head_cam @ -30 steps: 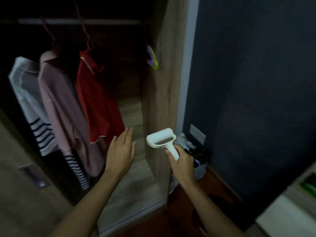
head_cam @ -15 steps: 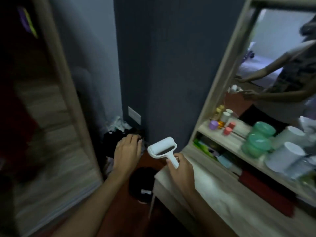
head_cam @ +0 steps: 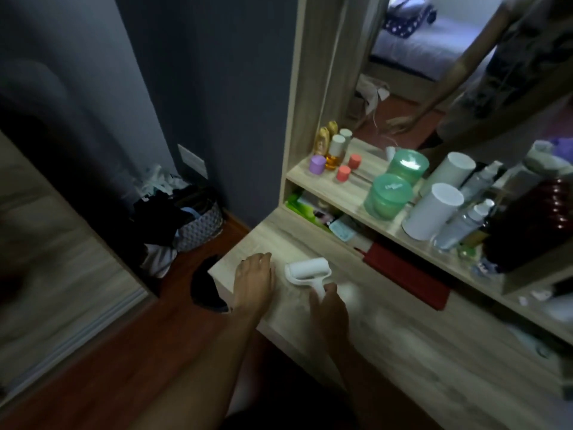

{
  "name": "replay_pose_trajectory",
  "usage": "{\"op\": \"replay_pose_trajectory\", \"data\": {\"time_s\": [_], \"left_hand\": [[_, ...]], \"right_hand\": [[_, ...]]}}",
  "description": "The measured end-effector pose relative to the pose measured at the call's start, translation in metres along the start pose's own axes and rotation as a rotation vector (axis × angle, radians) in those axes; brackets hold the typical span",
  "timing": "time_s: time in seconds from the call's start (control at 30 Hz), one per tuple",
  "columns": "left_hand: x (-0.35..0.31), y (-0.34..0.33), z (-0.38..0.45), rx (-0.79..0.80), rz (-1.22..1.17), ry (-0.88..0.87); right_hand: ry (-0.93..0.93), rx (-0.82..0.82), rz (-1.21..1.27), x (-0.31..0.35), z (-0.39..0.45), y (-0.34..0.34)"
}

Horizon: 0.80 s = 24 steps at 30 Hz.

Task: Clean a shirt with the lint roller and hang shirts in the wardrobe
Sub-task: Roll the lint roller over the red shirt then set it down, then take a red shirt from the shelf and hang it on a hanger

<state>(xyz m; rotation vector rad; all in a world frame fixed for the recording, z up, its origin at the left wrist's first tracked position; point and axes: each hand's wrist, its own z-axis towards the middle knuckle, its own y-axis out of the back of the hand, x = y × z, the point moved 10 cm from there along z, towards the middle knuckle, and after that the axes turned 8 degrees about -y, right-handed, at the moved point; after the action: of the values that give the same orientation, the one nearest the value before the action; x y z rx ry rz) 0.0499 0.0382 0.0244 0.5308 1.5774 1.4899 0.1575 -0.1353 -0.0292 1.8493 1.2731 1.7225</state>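
Observation:
The white lint roller (head_cam: pixel 307 270) lies low over the light wooden dressing table (head_cam: pixel 387 330), its roller head pointing away from me. My right hand (head_cam: pixel 330 308) grips its handle. My left hand (head_cam: pixel 254 280) rests flat on the tabletop just left of the roller, fingers loosely together, holding nothing. The wardrobe's sliding door (head_cam: pixel 55 274) fills the left edge, blurred. No shirts are in view.
A laundry basket (head_cam: pixel 198 225) heaped with dark clothes stands on the red-brown floor by the dark wall. A shelf holds bottles (head_cam: pixel 333 148), green jars (head_cam: pixel 389 197) and white canisters (head_cam: pixel 431 212). A mirror (head_cam: pixel 465 66) above shows a person's arm. A dark item (head_cam: pixel 206 287) lies below the table corner.
The view swung right from the open wardrobe with hanging shirts to the dressing table. Both hands dropped onto the tabletop, the right still holding the lint roller.

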Motion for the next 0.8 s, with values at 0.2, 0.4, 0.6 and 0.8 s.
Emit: {"op": "replay_pose_trajectory", "data": {"time_s": [0.2,0.4,0.6,0.8], "left_hand": [[-0.008,-0.029,-0.003,0.112,0.050,0.047],[0.010,-0.036,-0.009,0.170,0.082,0.100],[0.019,-0.032,-0.003,0.189,0.107,0.072],[0.030,-0.019,0.007,0.167,0.106,0.050]], "right_hand": [[-0.042,-0.023,-0.038,-0.008,0.009,-0.021],[0.005,-0.107,-0.151,0.006,0.013,-0.031],[-0.096,-0.081,-0.238,0.005,0.022,-0.041],[-0.031,-0.294,-0.191,0.034,0.015,-0.019]]}}
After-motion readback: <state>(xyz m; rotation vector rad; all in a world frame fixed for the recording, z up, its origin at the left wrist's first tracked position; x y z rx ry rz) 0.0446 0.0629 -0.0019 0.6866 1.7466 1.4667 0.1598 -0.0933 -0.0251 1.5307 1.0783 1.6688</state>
